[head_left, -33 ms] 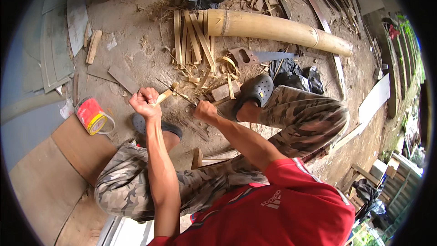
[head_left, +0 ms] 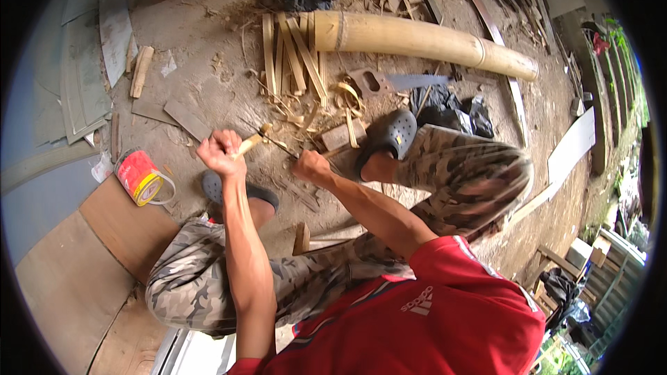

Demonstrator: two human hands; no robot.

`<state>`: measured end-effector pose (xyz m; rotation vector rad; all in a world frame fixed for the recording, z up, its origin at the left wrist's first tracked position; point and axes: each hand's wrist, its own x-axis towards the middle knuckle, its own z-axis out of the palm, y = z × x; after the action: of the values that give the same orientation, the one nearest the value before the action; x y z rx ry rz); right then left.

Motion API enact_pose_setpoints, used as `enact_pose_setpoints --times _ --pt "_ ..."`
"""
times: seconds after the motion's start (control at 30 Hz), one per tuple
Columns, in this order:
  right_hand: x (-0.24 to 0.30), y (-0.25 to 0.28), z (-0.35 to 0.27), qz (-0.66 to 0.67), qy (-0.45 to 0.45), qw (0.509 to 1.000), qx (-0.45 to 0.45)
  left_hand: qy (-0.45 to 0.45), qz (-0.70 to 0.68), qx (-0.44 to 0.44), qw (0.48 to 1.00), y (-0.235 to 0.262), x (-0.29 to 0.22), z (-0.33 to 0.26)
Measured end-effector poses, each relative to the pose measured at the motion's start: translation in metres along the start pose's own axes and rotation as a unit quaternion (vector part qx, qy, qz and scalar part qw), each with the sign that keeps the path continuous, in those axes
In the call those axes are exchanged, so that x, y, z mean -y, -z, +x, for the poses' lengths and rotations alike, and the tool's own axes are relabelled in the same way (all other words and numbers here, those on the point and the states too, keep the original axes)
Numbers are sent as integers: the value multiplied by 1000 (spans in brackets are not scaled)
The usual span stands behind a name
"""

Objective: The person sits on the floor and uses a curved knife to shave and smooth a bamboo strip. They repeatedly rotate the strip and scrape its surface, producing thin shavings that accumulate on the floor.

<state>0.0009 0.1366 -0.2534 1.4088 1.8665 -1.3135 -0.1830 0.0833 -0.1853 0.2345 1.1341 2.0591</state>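
Observation:
My left hand (head_left: 221, 154) is closed round the near end of a pale bamboo strip (head_left: 251, 144), whose free end points away to the right. In my closed right hand (head_left: 311, 167) is a knife (head_left: 281, 144) with a thin, dark blade. This blade reaches up and left across the strip's far end and looks to touch it. The blade's tip is blurred, and my fingers hide the handle. Curled bamboo shavings (head_left: 309, 119) lie on the ground just beyond the knife.
A thick bamboo pole (head_left: 410, 38) lies beyond my hands, with several split bamboo strips (head_left: 294, 55) at its left end. A handsaw (head_left: 372, 83) and black plastic bags (head_left: 448, 111) are nearer. Left stands a red and yellow bucket (head_left: 141, 177). A wooden block (head_left: 344, 135) lies by my right shoe.
The view has shifted slightly, and the knife blade and my right knee look more blurred. Both hands keep nearly the same places and grips.

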Motion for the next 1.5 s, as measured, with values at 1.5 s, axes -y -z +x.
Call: enact_pose_setpoints --times 1.5 --pt "-36 -29 10 -13 53 996 -72 -34 -11 -55 998 28 0 -29"
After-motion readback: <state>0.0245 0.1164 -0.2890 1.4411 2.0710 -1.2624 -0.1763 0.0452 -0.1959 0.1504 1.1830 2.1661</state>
